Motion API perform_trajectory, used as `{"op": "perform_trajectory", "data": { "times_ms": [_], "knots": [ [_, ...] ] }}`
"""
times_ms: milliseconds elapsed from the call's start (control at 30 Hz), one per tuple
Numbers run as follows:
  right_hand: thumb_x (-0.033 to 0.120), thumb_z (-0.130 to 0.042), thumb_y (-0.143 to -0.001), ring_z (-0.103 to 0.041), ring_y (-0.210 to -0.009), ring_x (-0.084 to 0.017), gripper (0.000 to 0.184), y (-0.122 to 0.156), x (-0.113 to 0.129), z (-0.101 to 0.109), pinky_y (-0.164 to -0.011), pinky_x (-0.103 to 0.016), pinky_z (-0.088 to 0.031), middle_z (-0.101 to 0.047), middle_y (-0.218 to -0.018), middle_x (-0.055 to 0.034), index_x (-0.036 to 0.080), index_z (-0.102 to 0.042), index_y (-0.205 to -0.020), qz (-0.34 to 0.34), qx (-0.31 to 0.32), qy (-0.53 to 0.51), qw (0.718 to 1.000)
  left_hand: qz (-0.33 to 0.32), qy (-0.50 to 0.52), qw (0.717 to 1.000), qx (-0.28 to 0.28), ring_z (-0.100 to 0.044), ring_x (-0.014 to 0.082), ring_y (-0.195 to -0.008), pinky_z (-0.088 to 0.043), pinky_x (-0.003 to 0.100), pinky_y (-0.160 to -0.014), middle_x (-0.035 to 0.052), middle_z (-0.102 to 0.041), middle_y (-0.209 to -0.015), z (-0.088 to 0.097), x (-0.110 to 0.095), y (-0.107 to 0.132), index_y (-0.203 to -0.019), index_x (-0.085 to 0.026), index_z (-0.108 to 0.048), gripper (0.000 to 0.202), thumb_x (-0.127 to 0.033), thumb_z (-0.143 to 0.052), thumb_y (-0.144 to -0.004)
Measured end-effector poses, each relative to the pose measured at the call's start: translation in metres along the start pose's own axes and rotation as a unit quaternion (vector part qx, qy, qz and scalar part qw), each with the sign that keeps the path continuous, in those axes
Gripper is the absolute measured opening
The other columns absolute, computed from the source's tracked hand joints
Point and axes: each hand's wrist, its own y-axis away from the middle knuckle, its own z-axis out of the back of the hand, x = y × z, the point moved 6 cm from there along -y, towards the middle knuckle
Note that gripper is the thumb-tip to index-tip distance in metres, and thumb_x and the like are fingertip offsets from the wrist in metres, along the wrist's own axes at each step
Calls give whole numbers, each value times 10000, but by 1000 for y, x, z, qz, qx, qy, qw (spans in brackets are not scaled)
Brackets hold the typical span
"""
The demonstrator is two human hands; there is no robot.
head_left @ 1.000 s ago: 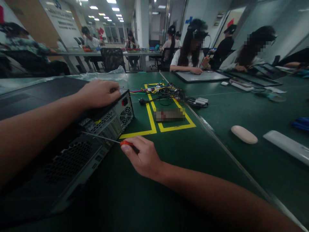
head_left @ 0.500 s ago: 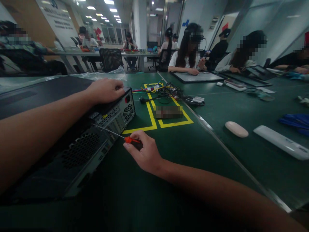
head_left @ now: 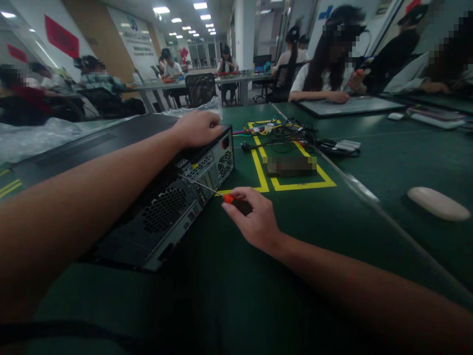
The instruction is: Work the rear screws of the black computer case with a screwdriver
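A black desktop computer case point(head_left: 121, 143) lies on its side on the green table, its metal rear panel with vents, ports and a fan grille turned towards me and to the right. My left hand point(head_left: 197, 129) rests on the case's top near the rear corner, fingers curled over it and partly hidden. Between the fingers and thumb of my right hand point(head_left: 254, 217) is a screwdriver point(head_left: 228, 198) with an orange and black handle. Its thin shaft points up and left to the rear panel's upper edge. Whether the tip sits in a screw is too small to tell.
Behind the case's corner lie tangled cables point(head_left: 295, 130). A blurred dark block point(head_left: 291, 166) sits inside yellow tape markings point(head_left: 306, 186). To the right is a pale oval object point(head_left: 438, 203). Plastic wrap point(head_left: 37, 138) lies at the left; a co-worker point(head_left: 332, 64) sits across the table.
The view has swung left, so everything appears further right. My left hand stays on the case, and the screwdriver in my right hand still points at the same upper edge of the rear panel.
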Motion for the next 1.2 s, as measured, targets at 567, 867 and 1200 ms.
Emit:
{"op": "perform_trajectory", "data": {
  "times_ms": [567, 867, 1200],
  "knots": [
    [354, -765, -1071, -799, -954, -235, 129, 1, -3, -1, -902, -389, -659, -840, -1081, -52, 263, -724, -1152, -5, 15, -1, 1000, -3, 7, 1000, 1, -735, 377, -1178, -528, 490, -1018, 158, -806, -1153, 1, 0, 2, -1166, -230, -873, 407, -405, -539, -1010],
    [323, -781, -1074, -809, -974, -242, 118, 3, -4, -2, -914, -379, -662, -849, -1101, -59, 257, -752, -1168, 20, 2, 16, 1000, -24, 10, 1000, -7, -704, 334, -1030, -479, 452, -876, 151, -776, -1051, 1, 0, -1, -1066, -225, -831, 327, -382, -547, -1024],
    [377, -732, -1103, -798, -889, -229, 199, 3, 0, -2, -812, -343, -642, -853, -1058, -66, 243, -762, -1246, 13, 31, 29, 999, -19, 8, 1000, -9, -709, 324, -1024, -485, 441, -887, 148, -790, -1081, 0, 0, 0, -1057, -228, -835, 299, -357, -569, -1019]
  ]
}}
